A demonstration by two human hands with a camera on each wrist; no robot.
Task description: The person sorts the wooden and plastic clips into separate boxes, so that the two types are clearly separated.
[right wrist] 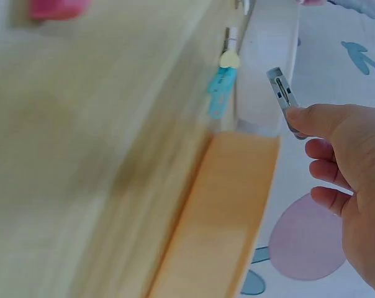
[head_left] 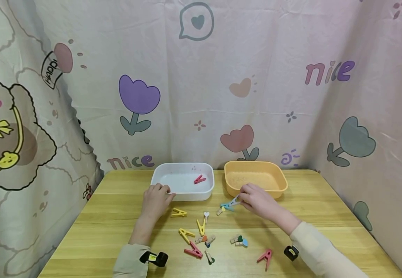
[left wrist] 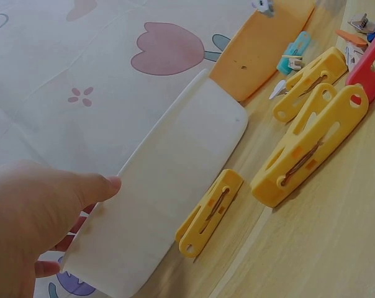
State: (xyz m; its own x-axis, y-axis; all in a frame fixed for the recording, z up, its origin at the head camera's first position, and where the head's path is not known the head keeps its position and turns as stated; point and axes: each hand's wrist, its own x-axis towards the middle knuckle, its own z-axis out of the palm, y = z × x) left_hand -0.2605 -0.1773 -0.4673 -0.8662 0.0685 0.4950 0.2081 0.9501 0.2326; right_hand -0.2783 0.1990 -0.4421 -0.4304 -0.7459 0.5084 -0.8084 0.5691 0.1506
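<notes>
My left hand [head_left: 155, 202] grips the near left rim of a white plastic bin [head_left: 190, 196]; its thumb lies on the outer wall and its fingers go over the rim. A single red clothespin [head_left: 200, 179] lies in this bin. In the right wrist view, my right hand [right wrist: 355, 149] pinches a grey clothespin [right wrist: 283, 93] by one end between thumb and fingertips. That hand is in front of the near left side of an orange bin [head_left: 277, 193]. Below the held clothespin, a light-blue clothespin [head_left: 226, 205] and a small wooden clip with a yellow heart [head_left: 220, 211] lie on the table.
Yellow clothespins [head_left: 179, 212] lie before the white bin. Nearer me are red clothespins [head_left: 265, 258] and several small wooden clips [head_left: 236, 239] with coloured shapes. Patterned cloth [head_left: 194, 96] hangs behind the wooden table [head_left: 117, 193] and at both sides.
</notes>
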